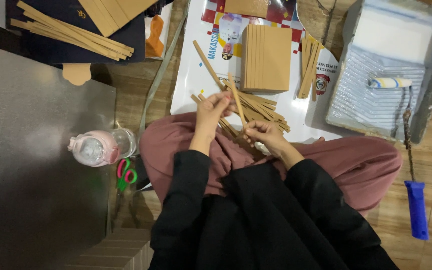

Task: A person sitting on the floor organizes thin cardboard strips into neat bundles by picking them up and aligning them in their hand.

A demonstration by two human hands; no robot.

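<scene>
Both hands hold one thin brown strip [237, 100] above my lap. My left hand [212, 111] pinches it near its upper part, and my right hand [265, 134] grips its lower end. Just beyond the hands lies a loose pile of similar brown strips [258, 109] on a white printed sheet [196, 80]. A neat stack of brown boards [267, 57] sits farther out on that sheet, with a few more strips [310, 69] to its right.
A grey paint tray [428, 95] with a small roller [390, 82] and blue handle [417, 210] is at the right. At left are a metal sheet [31, 160], a pink-lidded clear bottle [101, 147], pink-green scissors [125, 175], and strips on dark card [71, 32].
</scene>
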